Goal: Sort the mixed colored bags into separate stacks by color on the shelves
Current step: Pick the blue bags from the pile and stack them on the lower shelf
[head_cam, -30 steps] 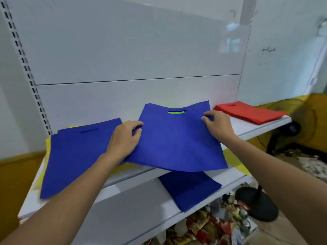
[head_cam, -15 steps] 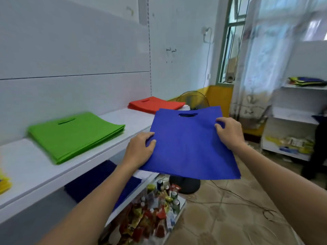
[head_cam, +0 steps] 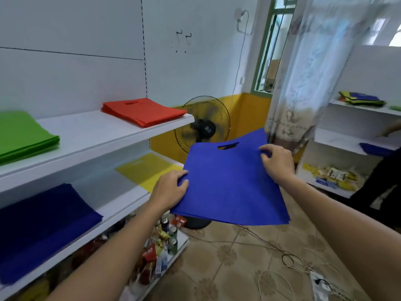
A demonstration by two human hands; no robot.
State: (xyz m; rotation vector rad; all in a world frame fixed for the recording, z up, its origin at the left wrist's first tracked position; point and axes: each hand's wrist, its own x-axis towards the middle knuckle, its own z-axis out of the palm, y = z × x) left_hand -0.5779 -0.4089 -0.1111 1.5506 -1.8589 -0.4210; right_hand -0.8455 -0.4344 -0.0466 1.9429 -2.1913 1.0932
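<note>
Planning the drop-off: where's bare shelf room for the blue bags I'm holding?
Upper shelf: bare strip between green stack and red stack. Lower shelf: bare gap between dark blue stack and yellow bag. Underneath: crowded with packets and cans.

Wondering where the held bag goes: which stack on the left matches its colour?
The dark blue stack on the lower shelf; green and red lie above, yellow beside it.
</note>
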